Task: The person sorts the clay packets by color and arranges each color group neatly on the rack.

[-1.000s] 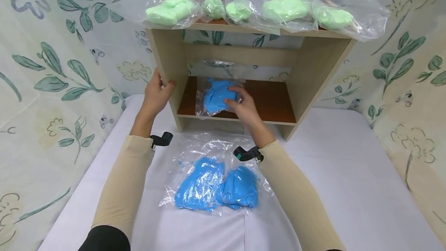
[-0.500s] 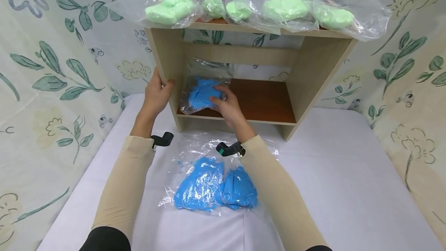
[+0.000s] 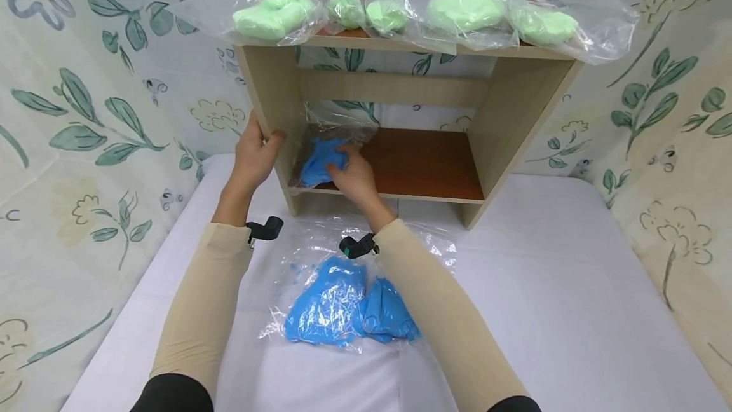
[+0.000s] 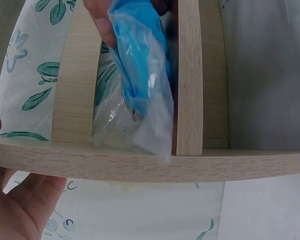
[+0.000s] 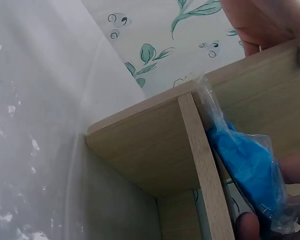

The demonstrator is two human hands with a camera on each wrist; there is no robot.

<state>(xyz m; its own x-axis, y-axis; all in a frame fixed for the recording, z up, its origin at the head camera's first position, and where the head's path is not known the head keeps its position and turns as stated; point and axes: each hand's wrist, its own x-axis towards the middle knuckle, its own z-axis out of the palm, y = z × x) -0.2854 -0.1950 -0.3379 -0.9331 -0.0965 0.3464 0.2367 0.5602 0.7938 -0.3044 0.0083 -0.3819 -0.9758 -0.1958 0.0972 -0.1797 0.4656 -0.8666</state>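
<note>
A clear plastic bag with a soft blue lump (image 3: 319, 163) lies at the left end of the wooden shelf unit's lower brown board (image 3: 426, 164). My right hand (image 3: 356, 177) grips its right side, thumb toward the front. In the left wrist view the blue bag (image 4: 140, 65) hangs slightly over the board's front edge, close to the side panel. Fingers of my left hand (image 3: 254, 156) go behind the unit's left side panel (image 3: 277, 91), with the thumb on its front edge. The right wrist view shows that bag (image 5: 247, 165) between thumb and fingers.
Two more bags of blue material (image 3: 326, 301) lie on the white-covered table (image 3: 572, 285) before the unit, partly under my right forearm. Several clear bags with pale green lumps (image 3: 466, 11) line the top board. Leaf-patterned cloth (image 3: 86, 107) hangs around.
My right hand has slid the blue bag leftward along the lower board, from near its middle to the left panel. My left hand has kept its place on the panel.
</note>
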